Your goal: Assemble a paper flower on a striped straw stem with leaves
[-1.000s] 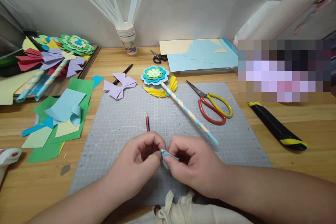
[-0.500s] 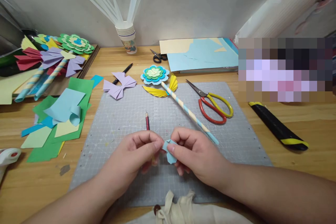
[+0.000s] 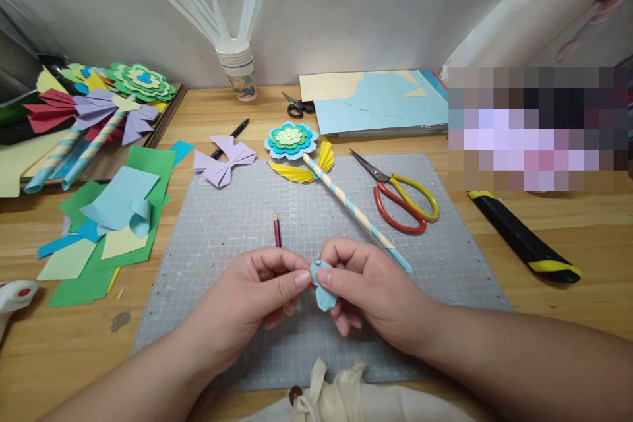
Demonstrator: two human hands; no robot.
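Observation:
My left hand [image 3: 257,300] and my right hand [image 3: 368,290] meet over the near part of the grey cutting mat [image 3: 222,224]. Between thumbs and forefingers both pinch a small folded light blue paper piece [image 3: 322,285], held just above the mat. A red pencil [image 3: 277,229] lies on the mat right behind my left hand, its lower end hidden by the fingers. The striped paper stick [image 3: 353,211] of a paper flower [image 3: 291,140] with yellow leaves runs diagonally past my right hand.
Red and yellow scissors [image 3: 403,201] lie on the mat's right. A purple paper bow [image 3: 223,161], black pen [image 3: 231,137], small black scissors [image 3: 297,105], paper sheets [image 3: 380,102], scrap pile [image 3: 113,224], cup of glue sticks [image 3: 237,69], glue gun [image 3: 14,297] and black-yellow cutter [image 3: 524,244] surround it.
Both hands rose slightly and moved away from me. The blue piece, at first mostly hidden between the fingers, has been turned and now shows more of its folded shape.

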